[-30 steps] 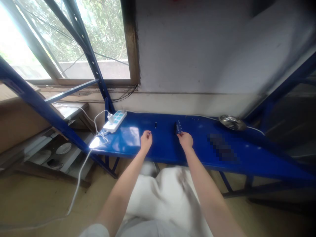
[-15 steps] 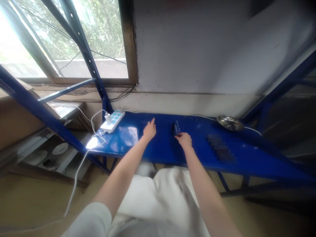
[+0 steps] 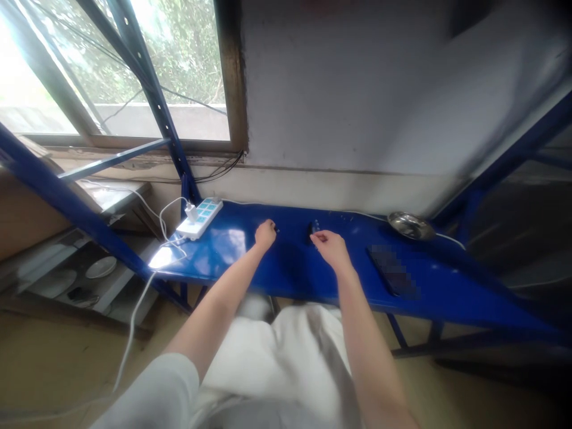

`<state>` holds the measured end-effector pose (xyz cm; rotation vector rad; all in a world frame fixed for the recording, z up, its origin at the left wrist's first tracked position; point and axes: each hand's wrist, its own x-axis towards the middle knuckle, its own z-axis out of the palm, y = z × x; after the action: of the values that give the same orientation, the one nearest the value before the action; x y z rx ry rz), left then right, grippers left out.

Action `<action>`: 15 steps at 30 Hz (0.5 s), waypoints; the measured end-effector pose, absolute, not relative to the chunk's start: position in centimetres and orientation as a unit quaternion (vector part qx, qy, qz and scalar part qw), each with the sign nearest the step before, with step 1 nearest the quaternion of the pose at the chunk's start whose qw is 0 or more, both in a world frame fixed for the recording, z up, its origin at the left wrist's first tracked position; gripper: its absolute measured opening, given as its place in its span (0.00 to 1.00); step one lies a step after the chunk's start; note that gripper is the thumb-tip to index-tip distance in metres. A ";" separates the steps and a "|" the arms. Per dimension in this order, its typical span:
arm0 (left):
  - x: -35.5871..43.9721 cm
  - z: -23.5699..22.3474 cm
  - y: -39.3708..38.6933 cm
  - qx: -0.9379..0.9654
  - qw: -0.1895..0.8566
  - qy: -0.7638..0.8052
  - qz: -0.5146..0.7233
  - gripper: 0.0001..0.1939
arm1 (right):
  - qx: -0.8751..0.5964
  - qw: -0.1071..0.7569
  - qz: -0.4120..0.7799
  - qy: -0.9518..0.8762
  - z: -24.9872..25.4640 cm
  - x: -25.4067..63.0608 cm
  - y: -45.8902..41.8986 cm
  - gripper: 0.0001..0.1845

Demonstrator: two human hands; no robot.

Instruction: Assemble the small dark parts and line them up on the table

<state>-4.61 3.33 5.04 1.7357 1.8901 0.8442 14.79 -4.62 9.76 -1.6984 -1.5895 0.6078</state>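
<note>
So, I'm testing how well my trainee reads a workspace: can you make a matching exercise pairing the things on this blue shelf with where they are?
Things: 1 white power strip; 2 round steel dish; 3 left hand; 4 right hand.
Places: A far right end of the blue metal shelf; B beside a small dark peg; C left end, holding a white plug; D at a dark blue studded piece.
Pairs: 1-C, 2-A, 3-B, 4-D.

A white rectangular power strip [image 3: 199,218] with blue switches is placed at the left end of the glossy blue steel shelf [image 3: 469,292] — a shallow stainless-steel bowl [image 3: 410,226] is set near its right end, and round white plates [image 3: 100,267] are seen on a low rack to the left.
</note>
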 end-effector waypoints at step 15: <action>-3.6 11.2 -8.5 0.588 0.408 0.433 0.548 0.11 | -0.538 0.522 0.354 -0.559 11.7 8.0 -8.9 0.29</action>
<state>-3.62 -8.52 11.16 1.4808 1.0921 1.3801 8.00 -8.85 11.68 -1.2882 -1.3398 0.8483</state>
